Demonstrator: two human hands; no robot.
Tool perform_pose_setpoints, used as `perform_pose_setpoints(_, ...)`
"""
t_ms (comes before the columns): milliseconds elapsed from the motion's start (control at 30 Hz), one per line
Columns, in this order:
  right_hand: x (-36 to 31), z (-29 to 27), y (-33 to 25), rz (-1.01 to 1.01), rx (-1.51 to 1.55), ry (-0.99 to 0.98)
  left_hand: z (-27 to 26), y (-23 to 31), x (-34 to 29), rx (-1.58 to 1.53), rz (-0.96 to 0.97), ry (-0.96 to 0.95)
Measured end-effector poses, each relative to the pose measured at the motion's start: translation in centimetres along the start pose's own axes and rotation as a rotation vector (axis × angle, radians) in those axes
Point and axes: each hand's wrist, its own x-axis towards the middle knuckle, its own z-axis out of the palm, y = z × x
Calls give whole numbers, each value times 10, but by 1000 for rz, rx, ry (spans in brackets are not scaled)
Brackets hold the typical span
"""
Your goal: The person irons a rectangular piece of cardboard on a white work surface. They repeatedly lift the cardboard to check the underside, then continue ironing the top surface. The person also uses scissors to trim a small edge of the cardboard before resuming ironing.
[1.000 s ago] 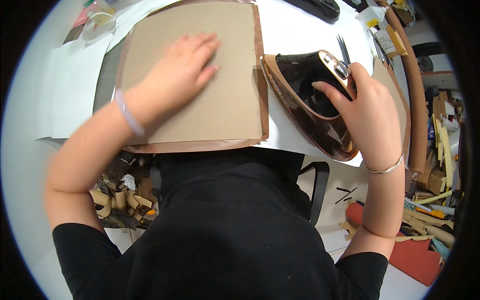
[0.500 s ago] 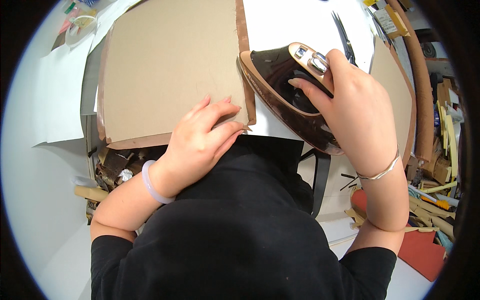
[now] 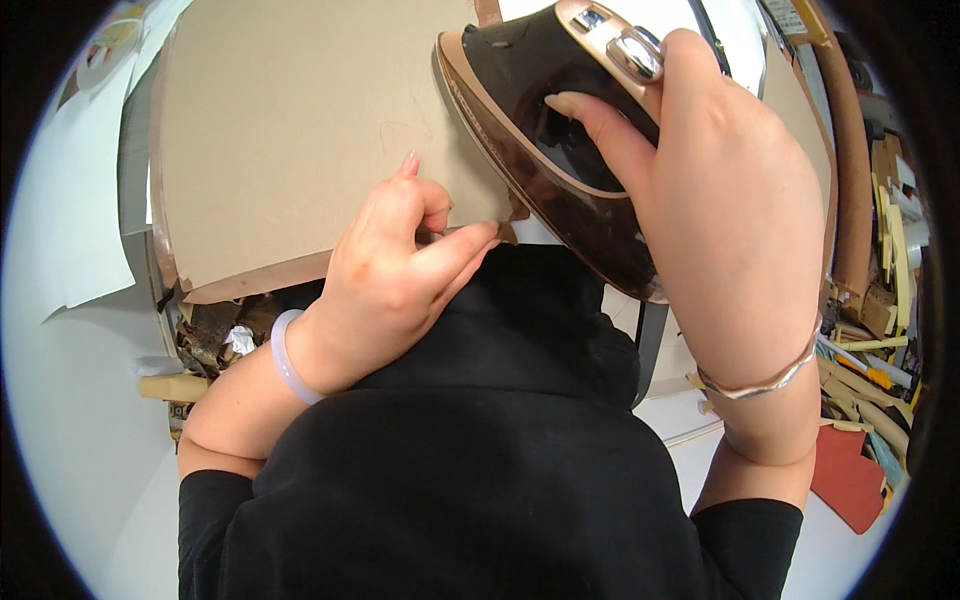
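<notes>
Beige, matte sheet (image 3: 270, 140) with thin brown edging (image 3: 262, 275) lies flat before us. Our right hand (image 3: 735, 190) wraps round a glossy, dark, pointed iron (image 3: 550, 150) at the sheet's right side; our left hand (image 3: 385, 265) keeps its fingers narrow, tips pinching the brown corner flap (image 3: 508, 233).

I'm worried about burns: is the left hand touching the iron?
Apart. The head view shows a gap between the fingertips of the left hand and the iron, with brown edging visible in it.
</notes>
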Motion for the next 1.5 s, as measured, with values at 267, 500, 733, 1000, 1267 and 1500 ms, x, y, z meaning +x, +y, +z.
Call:
perform_pose_setpoints(267,19,14,-2,-140,-9,84,0,-4,1,28,55,19)
perform_pose_setpoints(500,2,0,18,-91,5,-47,1,-6,0,-20,47,65)
perform_pose_setpoints(733,-3,1,-1,-72,-80,-41,2,-6,-1,-36,29,33)
perform_pose_setpoints(1000,15,12,5,-254,-2,29,4,-10,-3,-11,43,82)
perform_pose_setpoints(1267,16,5,-2,-163,-96,17,3,-2,-4,-41,6,49)
perform_pose_setpoints(1500,38,-8,48,-83,142,106,-39,12,-17,429,-188,-117)
